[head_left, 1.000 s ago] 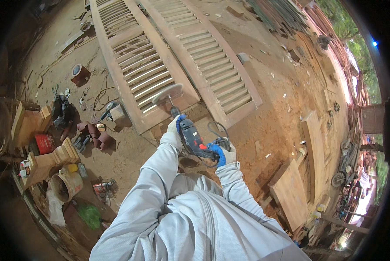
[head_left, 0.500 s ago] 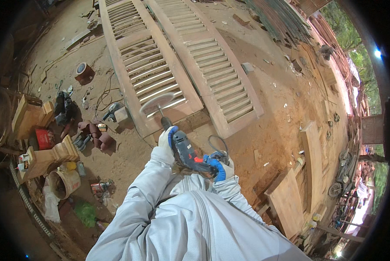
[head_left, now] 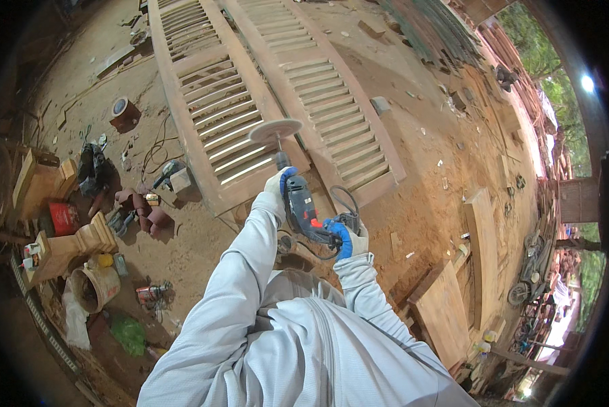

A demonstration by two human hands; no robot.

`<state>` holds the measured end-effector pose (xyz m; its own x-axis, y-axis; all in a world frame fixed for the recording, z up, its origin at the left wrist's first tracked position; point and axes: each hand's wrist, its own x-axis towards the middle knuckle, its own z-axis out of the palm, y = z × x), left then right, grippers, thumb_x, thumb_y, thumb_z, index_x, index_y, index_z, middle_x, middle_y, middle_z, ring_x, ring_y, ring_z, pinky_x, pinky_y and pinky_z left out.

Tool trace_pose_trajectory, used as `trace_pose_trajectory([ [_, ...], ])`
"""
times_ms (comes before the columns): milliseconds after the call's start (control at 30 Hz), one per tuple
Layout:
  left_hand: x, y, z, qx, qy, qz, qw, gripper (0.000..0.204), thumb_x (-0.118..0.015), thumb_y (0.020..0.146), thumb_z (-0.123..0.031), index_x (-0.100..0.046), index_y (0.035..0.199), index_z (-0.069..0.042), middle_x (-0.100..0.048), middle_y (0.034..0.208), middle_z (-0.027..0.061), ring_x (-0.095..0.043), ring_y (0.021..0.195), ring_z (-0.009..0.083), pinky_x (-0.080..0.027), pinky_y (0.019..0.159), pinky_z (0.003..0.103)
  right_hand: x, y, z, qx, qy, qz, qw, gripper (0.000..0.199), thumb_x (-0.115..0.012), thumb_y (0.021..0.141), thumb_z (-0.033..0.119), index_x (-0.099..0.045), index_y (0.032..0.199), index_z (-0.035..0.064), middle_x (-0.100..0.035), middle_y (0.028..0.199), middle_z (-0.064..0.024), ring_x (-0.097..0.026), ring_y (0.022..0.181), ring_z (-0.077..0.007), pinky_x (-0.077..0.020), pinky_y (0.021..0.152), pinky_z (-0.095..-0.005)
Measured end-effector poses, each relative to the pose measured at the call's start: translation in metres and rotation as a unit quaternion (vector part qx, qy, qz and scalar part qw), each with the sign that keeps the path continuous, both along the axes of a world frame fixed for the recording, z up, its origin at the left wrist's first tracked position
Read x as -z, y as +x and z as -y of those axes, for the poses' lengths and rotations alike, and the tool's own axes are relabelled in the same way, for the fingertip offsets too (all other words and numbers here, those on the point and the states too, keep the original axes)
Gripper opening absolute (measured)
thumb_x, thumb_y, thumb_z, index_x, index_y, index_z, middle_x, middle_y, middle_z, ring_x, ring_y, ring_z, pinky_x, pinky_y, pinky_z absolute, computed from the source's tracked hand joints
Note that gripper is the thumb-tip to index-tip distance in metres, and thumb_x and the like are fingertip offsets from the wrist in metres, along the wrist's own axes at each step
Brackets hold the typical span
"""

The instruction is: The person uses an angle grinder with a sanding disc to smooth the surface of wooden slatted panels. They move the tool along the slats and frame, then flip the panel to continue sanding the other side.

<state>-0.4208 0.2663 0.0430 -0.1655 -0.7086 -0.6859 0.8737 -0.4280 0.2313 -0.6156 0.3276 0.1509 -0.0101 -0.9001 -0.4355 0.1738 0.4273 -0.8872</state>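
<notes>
With both hands I hold a dark electric drill (head_left: 299, 199) fitted with a round sanding disc (head_left: 276, 130), blurred as if spinning. My left hand (head_left: 278, 182), in a white and blue glove, wraps the drill's front end just behind the chuck. My right hand (head_left: 350, 239), gloved alike, grips the rear handle, where the black cord loops. In the picture the disc overlaps the lower right of a louvred wooden shutter (head_left: 240, 182), near the gap beside a second louvred shutter (head_left: 375, 188). I cannot tell if it touches the wood.
At left lie a power tool (head_left: 170, 171), brown abrasive rolls (head_left: 141, 215), a bucket (head_left: 95, 285), a red container (head_left: 64, 218) and carved wooden blocks (head_left: 70, 254). To the right are thick planks (head_left: 481, 254) and a broad board (head_left: 441, 312). Cords cross the dirt floor (head_left: 420, 197).
Both hands have carried the drill forward and a little right. Its disc has gone from the shutter's lower end up toward its right side. Both hands keep their grip.
</notes>
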Motion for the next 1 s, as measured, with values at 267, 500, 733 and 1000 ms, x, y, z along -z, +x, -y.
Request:
trace_pose_trajectory([
  [267, 0.025, 0.000, -0.016, -0.070, 0.012, -0.039, 0.997, 0.024, -0.066, 0.083, -0.037, -0.066, 0.078, -0.013, -0.066, 0.070, 0.0070, -0.062, 0.059, 0.0275, -0.053, 0.060, 0.045, 0.011, -0.002, 0.010, -0.052, -0.022, 0.011, 0.998, 0.019, -0.073, 0.073, -0.002, -0.065, 0.091, 0.0008, -0.069, 0.079, -0.0080, -0.069, 0.073, -0.0185, -0.0561, 0.069, -0.0284],
  [500, 0.019, 0.008, -0.025, -0.077, 0.039, 0.031, 0.996, 0.024, -0.062, 0.087, -0.039, -0.063, 0.076, -0.017, -0.065, 0.068, 0.0043, -0.061, 0.059, 0.0246, -0.052, 0.059, 0.041, 0.013, 0.007, 0.028, -0.075, 0.023, -0.031, 0.996, 0.020, -0.073, 0.072, 0.000, -0.064, 0.090, -0.0019, -0.070, 0.080, -0.0116, -0.068, 0.069, -0.0189, -0.0564, 0.065, -0.0297],
  [733, 0.035, 0.020, -0.027, -0.094, 0.034, 0.028, 0.995, 0.024, -0.061, 0.087, -0.039, -0.063, 0.077, -0.017, -0.065, 0.068, 0.0045, -0.060, 0.060, 0.0244, -0.052, 0.061, 0.041, 0.023, 0.017, 0.045, -0.083, 0.044, -0.031, 0.995, 0.026, -0.079, 0.067, 0.006, -0.066, 0.090, 0.0024, -0.067, 0.076, -0.0052, -0.062, 0.061, -0.0138, -0.0518, 0.058, -0.0275],
  [1000, 0.007, 0.034, -0.045, -0.120, 0.064, 0.052, 0.989, 0.027, -0.063, 0.084, -0.040, -0.064, 0.076, -0.014, -0.065, 0.068, 0.0065, -0.060, 0.058, 0.0274, -0.054, 0.062, 0.045, 0.021, 0.033, 0.033, -0.072, 0.050, 0.022, 0.996, 0.024, -0.077, 0.068, 0.003, -0.065, 0.089, 0.0007, -0.066, 0.073, -0.0063, -0.065, 0.062, -0.0161, -0.0546, 0.060, -0.0282],
])
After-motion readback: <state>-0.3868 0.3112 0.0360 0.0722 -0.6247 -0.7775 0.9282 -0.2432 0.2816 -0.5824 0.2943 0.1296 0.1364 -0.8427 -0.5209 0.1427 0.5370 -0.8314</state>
